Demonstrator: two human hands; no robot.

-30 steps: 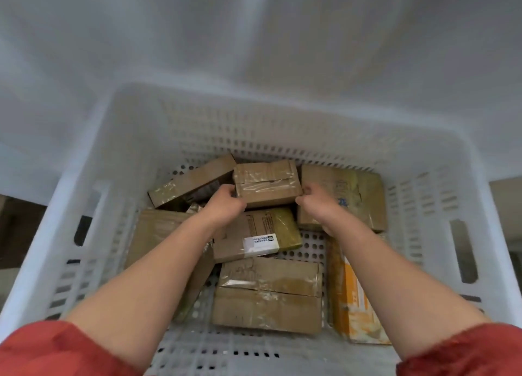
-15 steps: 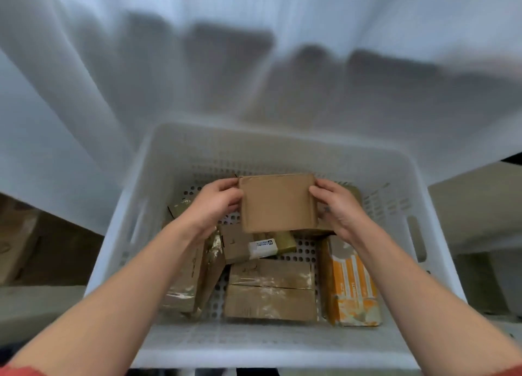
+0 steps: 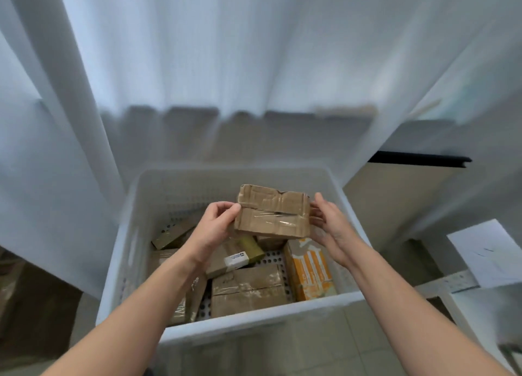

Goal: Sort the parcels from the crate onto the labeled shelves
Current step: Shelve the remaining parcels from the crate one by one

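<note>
A small brown taped cardboard parcel [image 3: 272, 212] is held up above the white perforated crate [image 3: 135, 248]. My left hand [image 3: 214, 226] grips its left edge with curled fingers and thumb. My right hand [image 3: 329, 223] holds its right edge, fingers mostly behind the box. Inside the crate lie several more parcels: a large taped brown box [image 3: 248, 292], an orange-and-white box [image 3: 310, 271], a box with a white label [image 3: 236, 258] and a flat brown one [image 3: 173, 233] at the back left.
White sheer curtains [image 3: 226, 65] hang behind the crate. A white shelf frame [image 3: 463, 284] with a sheet of paper [image 3: 488, 251] stands at the right. Brown cardboard [image 3: 28, 305] lies on the floor at the left. Tiled floor [image 3: 310, 347] shows in front of the crate.
Both hands have lifted the small parcel out of the crate and turned it so its taped side faces me. The view has pulled back and tilted up.
</note>
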